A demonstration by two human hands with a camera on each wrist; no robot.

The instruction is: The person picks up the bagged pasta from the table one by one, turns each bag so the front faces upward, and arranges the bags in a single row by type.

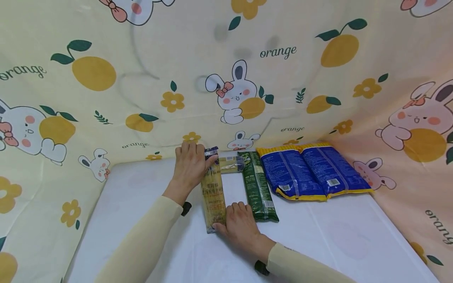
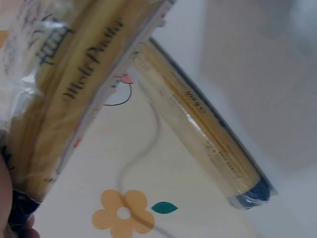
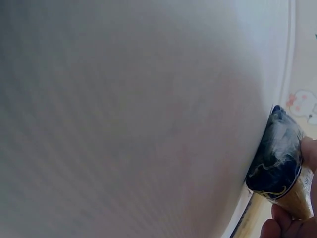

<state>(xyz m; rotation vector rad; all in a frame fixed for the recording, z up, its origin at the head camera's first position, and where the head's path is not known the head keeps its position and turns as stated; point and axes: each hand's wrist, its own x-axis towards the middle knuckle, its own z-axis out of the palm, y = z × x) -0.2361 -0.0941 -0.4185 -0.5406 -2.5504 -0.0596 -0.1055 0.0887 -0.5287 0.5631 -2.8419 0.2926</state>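
Note:
A clear pack of spaghetti (image 1: pixel 213 190) with dark printing and dark blue ends is held lengthwise by both hands above the white table. My left hand (image 1: pixel 190 165) grips its far end, and my right hand (image 1: pixel 241 228) holds the near end with the thumb on top. In the right wrist view, fingers (image 3: pixel 290 228) and thumb pinch beside the dark blue end (image 3: pixel 277 163). Behind the held pack lies a second spaghetti pack (image 1: pixel 231 164), crosswise near the back edge; the left wrist view shows this pack (image 2: pixel 200 131) too. A green spaghetti pack (image 1: pixel 258 186) lies to the right.
Two blue bags with yellow edges, the left one (image 1: pixel 288 171) and the right one (image 1: pixel 334 169), lie side by side at the back right of the white table (image 1: pixel 301 239). A printed cloth (image 1: pixel 170 59) with rabbits and oranges hangs behind and at the sides.

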